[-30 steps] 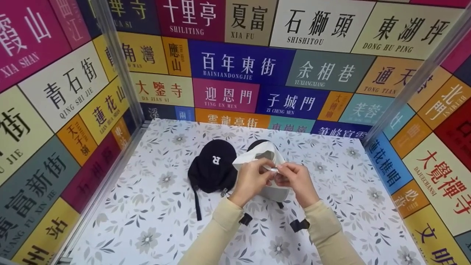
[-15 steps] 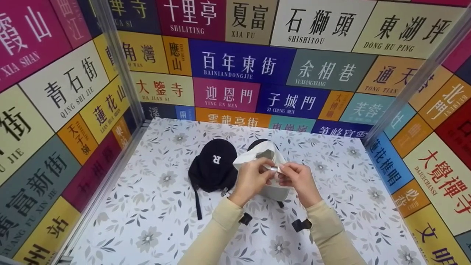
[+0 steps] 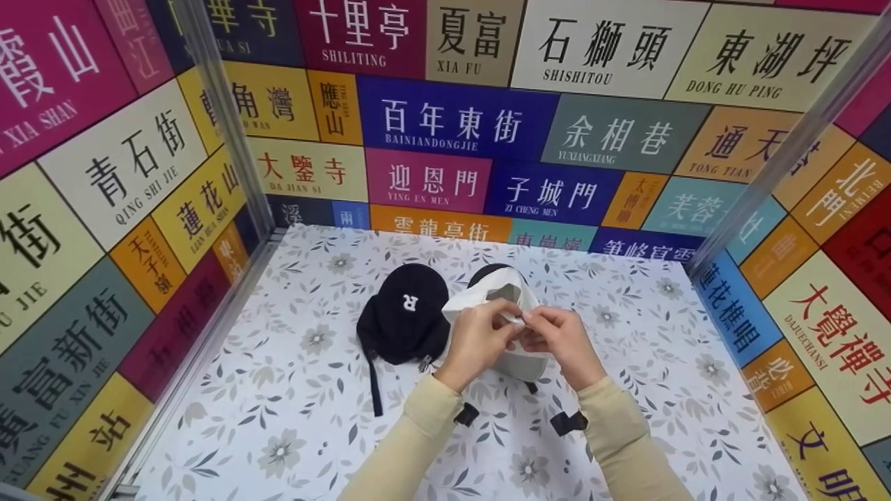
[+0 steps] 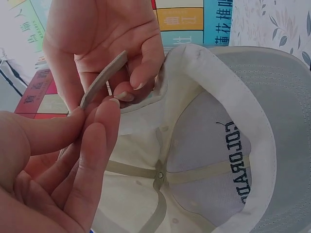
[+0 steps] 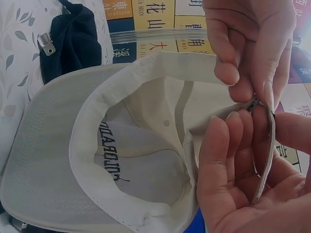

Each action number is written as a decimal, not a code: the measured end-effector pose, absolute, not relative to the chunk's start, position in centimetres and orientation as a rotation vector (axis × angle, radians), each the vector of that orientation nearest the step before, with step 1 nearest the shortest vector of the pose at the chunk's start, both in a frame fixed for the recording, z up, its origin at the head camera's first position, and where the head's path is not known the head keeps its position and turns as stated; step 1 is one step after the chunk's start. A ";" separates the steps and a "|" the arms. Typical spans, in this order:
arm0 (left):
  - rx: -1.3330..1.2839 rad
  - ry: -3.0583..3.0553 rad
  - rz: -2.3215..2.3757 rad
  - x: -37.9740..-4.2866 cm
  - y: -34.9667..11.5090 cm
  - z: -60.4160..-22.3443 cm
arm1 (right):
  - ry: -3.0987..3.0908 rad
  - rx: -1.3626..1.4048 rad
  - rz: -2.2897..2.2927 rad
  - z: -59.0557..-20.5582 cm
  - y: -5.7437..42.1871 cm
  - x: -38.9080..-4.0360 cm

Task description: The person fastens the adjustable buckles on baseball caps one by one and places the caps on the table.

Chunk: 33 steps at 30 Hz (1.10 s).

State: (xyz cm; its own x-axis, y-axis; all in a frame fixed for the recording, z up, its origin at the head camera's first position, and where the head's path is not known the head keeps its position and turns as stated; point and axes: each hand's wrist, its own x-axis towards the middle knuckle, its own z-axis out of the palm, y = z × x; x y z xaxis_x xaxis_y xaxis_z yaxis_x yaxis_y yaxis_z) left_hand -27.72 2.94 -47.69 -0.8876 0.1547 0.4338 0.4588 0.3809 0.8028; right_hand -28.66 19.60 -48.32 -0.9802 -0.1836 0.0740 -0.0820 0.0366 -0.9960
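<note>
V. little changed vs 1 s ago: L hand (image 3: 477, 344) & R hand (image 3: 569, 344) in same spot, both pinching the strap (image 4: 103, 77) of the white cap (image 5: 131, 150), so strap work prob. ongoing; black cap (image 3: 400, 316) just beside, flowery table (image 3: 230, 417), sign-covered walls (image 3: 452, 115) on 3 sides

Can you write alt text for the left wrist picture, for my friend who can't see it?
A left hand pinches a thin pale strap, with a right hand close behind it. Beside them, we look inside a cream cap with a grey brim and dark letters. Colourful signs and a leaf-patterned surface show behind.
</note>
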 end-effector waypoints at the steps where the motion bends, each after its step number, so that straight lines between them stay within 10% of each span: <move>1: -0.544 -2.353 -1.511 -27.7 2.9 -47.7 | 2.207 -0.283 -2.113 -48.3 19.5 -28.7; 33: -0.514 -2.373 -1.501 -27.3 2.6 -47.6 | 2.233 -0.305 -2.136 -48.3 20.3 -28.0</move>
